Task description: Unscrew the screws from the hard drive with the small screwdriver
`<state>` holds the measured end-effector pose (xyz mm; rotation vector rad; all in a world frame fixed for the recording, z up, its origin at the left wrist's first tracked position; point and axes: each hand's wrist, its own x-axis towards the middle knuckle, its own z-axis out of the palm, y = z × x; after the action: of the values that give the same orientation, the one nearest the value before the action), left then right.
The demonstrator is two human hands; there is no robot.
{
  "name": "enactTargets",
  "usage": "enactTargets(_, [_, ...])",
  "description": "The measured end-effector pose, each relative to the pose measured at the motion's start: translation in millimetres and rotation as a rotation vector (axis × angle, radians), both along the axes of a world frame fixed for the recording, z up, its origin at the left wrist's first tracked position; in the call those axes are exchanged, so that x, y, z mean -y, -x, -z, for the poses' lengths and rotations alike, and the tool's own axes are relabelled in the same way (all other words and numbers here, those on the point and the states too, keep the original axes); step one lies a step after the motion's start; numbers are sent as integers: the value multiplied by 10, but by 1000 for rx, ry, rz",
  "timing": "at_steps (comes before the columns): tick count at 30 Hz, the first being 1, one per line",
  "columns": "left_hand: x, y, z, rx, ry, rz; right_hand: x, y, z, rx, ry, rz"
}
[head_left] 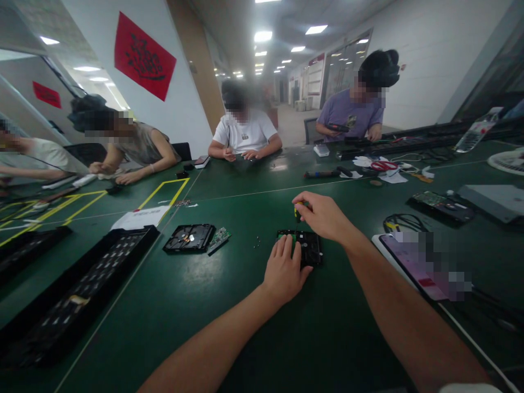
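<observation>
Fingers of my left hand lie spread flat on the drive in front of me, likely to keep it from turning; they hide part of its green board. My right hand closes around the screwdriver, upright over the drive, probably to bear straight down; I can't tell whether its tip is seated. The phone lies near my right forearm, which could brush it. Small bits, perhaps screws, sit apart to the left. Beyond, scissors rest among scraps.

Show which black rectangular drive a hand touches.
The middle black rectangular drive, under the camera-wearer's left hand; the left drive and right drive lie untouched.
</observation>
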<state>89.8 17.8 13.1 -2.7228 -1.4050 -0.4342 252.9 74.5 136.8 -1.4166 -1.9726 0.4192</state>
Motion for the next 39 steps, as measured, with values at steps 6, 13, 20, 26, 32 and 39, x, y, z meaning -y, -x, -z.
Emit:
enactTargets(6, [61,63,60,-7,0,22,-16,-12,10,65,-60,-32])
enactTargets(13, [60,135,91,10,66,91,-3,4,-7,99,-65,-67])
enactTargets(20, [-36,232,71,60,69,171,113,37,-73,163,-55,30])
enactTargets(26, [-63,284,60,70,33,215,188,69,-104,217,-49,8])
enactTargets(32, [-98,362,-72,69,53,363,219,84,-123,234,-58,-6])
enactTargets(39, [-69,303,-58,158,42,366,219,62,-142,265,-111,-10])
